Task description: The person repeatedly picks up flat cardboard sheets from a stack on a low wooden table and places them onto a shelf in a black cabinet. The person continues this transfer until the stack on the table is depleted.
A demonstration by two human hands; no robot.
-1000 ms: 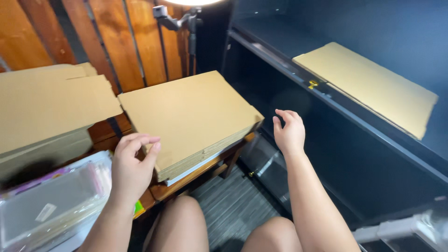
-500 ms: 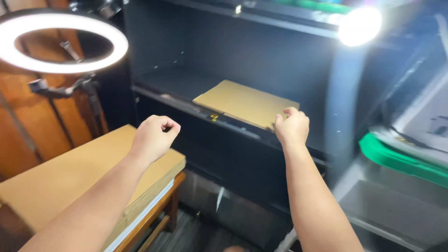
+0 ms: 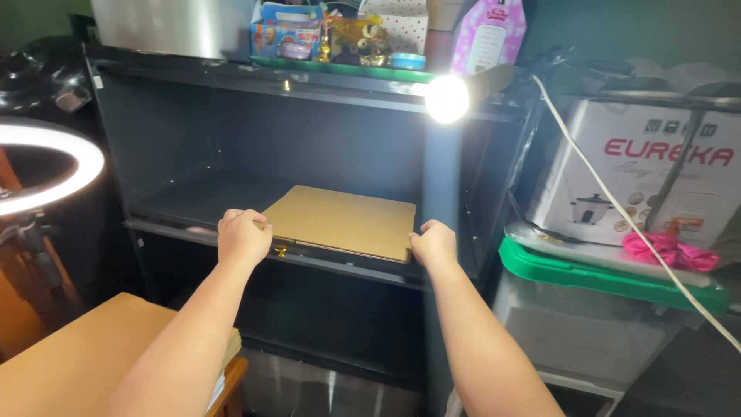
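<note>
Both hands gripped the cardboard sheet (image 3: 340, 222) on the dark shelf (image 3: 193, 202), left hand (image 3: 243, 236) and right hand (image 3: 434, 244) at its near corners; even grips would keep it level.

Two bare forearms, no sleeves visible. Left hand (image 3: 243, 238) and right hand (image 3: 434, 244) bare too: no gloves, rings, watch or bands seen. Fingernails not clear enough to tell.
</note>
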